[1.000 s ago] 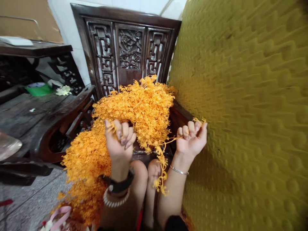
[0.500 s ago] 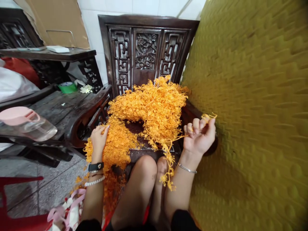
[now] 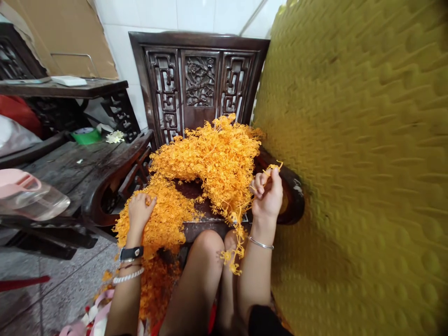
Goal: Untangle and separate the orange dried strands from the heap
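A large heap of orange artificial flower sprigs (image 3: 224, 158) is piled on a dark carved wooden chair (image 3: 200, 108). My right hand (image 3: 266, 193) is raised beside the heap's right edge, its fingers closed on an orange sprig (image 3: 273, 167). The tip of that sprig sticks out above the thumb. Below this hand, a loose strand (image 3: 238, 247) hangs over the seat's front edge towards my knees. At the left, my left hand (image 3: 140, 212) lies on a lower mass of orange sprigs (image 3: 168, 214). Its fingers are curled into them, and the fingertips are partly hidden.
A yellow textured sheet (image 3: 357, 140) stands like a wall on the right. On the dark wooden bench (image 3: 52, 163) at left are a green tape roll (image 3: 86, 136), a pale flower piece (image 3: 115, 136) and a pink-lidded bottle (image 3: 35, 196). Pink ribbon (image 3: 103, 298) lies low at left.
The whole view has shifted, so most things appear further left. My right hand has come in closer to the heap, still gripping the sprig. My left hand stays on the lower sprigs.
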